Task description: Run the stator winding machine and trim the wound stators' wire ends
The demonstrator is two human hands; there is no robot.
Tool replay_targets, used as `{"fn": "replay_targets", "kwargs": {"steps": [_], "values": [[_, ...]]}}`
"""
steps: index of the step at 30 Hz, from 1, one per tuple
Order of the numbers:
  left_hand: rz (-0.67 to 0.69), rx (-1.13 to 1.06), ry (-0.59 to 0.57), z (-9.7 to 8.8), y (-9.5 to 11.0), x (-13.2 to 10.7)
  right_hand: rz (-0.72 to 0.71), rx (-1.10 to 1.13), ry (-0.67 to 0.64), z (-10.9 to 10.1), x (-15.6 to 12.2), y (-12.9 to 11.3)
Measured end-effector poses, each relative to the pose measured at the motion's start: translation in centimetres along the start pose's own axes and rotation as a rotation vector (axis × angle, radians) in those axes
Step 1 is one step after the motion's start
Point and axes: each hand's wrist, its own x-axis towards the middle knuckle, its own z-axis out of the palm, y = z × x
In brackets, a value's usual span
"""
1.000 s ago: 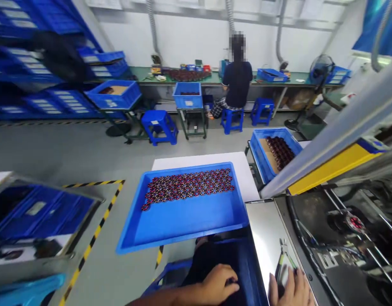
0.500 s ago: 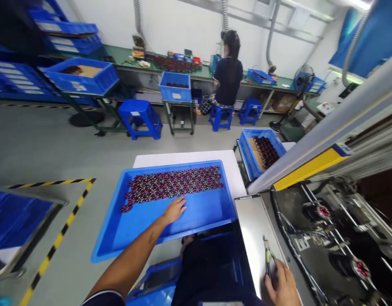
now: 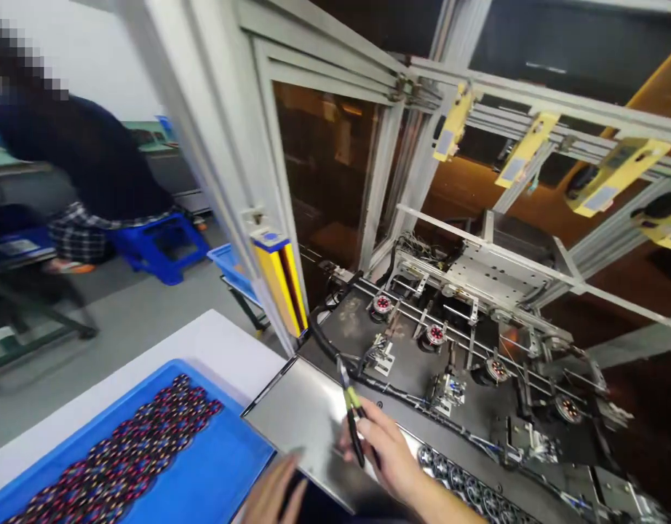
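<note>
My right hand [image 3: 387, 447] is closed round a pair of pliers [image 3: 353, 418] with green and black handles, their jaws pointing up and away. It is over a bare metal ledge [image 3: 297, 407] at the front of a machine. Low in the view, my left hand [image 3: 275, 491] is smeared by motion, its fingers stretched out with nothing visible in them. It is close to the right end of a blue tray [image 3: 231, 444]. Rows of small round parts [image 3: 133, 444], dark with red, lie in that tray.
Inside the machine, several round parts sit at stations, one being a red-centred part [image 3: 434, 335]. A row of metal rings [image 3: 466, 484] lies along the front ledge. An upright frame post [image 3: 204, 145] carries a yellow bar [image 3: 281, 284]. A person [image 3: 89, 160] sits on a blue stool [image 3: 158, 244].
The view has swung right towards the machine. My left hand has left the inside of the tray and is now by its right end. My right hand has raised the pliers off the ledge.
</note>
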Motion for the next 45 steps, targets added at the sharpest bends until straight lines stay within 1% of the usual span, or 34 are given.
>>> {"fn": "replay_targets", "kwargs": {"steps": [2,3,5,7,9,11,13,15,17,22,33,40,43,45], "values": [[0.101,-0.064,-0.057,3.2,4.1,2.0,-0.003,0.114,-0.003,2.1,3.1,-1.6],[0.125,-0.081,-0.08,4.5,5.5,2.6,-0.002,0.164,0.015,3.1,4.9,-2.3],[0.128,-0.085,-0.121,6.5,7.2,3.1,-0.001,0.253,0.09,4.9,8.7,-3.3],[0.113,-0.076,-0.143,7.6,7.6,2.9,-0.018,0.335,0.217,6.1,12.3,-3.8],[0.106,-0.068,-0.153,8.0,7.2,2.4,-0.048,0.408,0.36,6.7,15.0,-4.0],[0.109,-0.069,-0.173,8.1,6.6,1.8,-0.076,0.465,0.484,6.7,16.9,-3.9],[0.118,-0.074,-0.205,8.2,6.0,1.1,-0.09,0.508,0.569,6.3,18.1,-3.8],[0.125,-0.08,-0.236,8.3,5.6,0.6,-0.088,0.539,0.614,5.6,18.7,-3.5],[0.125,-0.084,-0.259,8.4,5.3,0.1,-0.077,0.56,0.632,5.1,19.0,-3.3],[0.103,-0.091,-0.28,8.5,5.2,-0.3,-0.058,0.569,0.621,4.7,19.2,-3.1],[0.07,-0.078,-0.266,8.5,5.6,-0.1,-0.056,0.556,0.612,4.3,19.4,-3.4],[0.056,-0.089,-0.282,8.3,5.9,0.5,-0.047,0.536,0.617,4.1,19.5,-3.5],[0.049,-0.103,-0.285,8.4,5.9,0.4,-0.076,0.506,0.594,4.2,19.5,-3.9],[0.043,-0.116,-0.295,8.4,5.8,0.3,-0.111,0.465,0.532,4.8,18.4,-4.2]]}}
